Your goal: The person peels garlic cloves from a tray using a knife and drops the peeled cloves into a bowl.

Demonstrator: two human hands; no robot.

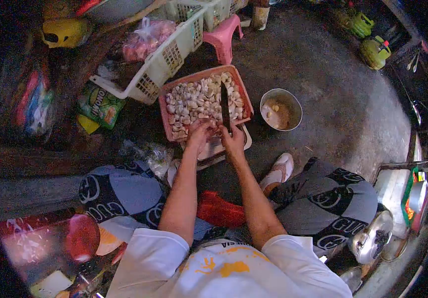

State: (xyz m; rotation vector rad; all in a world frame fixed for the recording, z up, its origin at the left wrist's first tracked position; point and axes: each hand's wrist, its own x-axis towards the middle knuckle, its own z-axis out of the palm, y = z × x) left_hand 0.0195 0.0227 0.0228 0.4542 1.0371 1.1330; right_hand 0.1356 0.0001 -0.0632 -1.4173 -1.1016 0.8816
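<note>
My right hand [232,140] is wrapped round a knife [225,102], whose dark blade points away from me over the garlic. The fingers of my left hand [201,132] are pinched together right beside it, on what looks like a garlic clove, mostly hidden by the fingers. Both hands are at the near edge of a pink plastic basket [162,110] filled with many garlic cloves [194,102]. Under my hands, a pale board or tray [247,141] partly shows. Right of the basket stands a metal bowl [299,115] with a few pale cloves in cloudy liquid.
Beyond the basket are a pale plastic crate [169,59] with a bagged reddish item [149,38] and a pink stool [226,37]. A green packet [99,105] lies left. Green gas cylinders [375,52] stand far right, a pot lid [371,237] near right.
</note>
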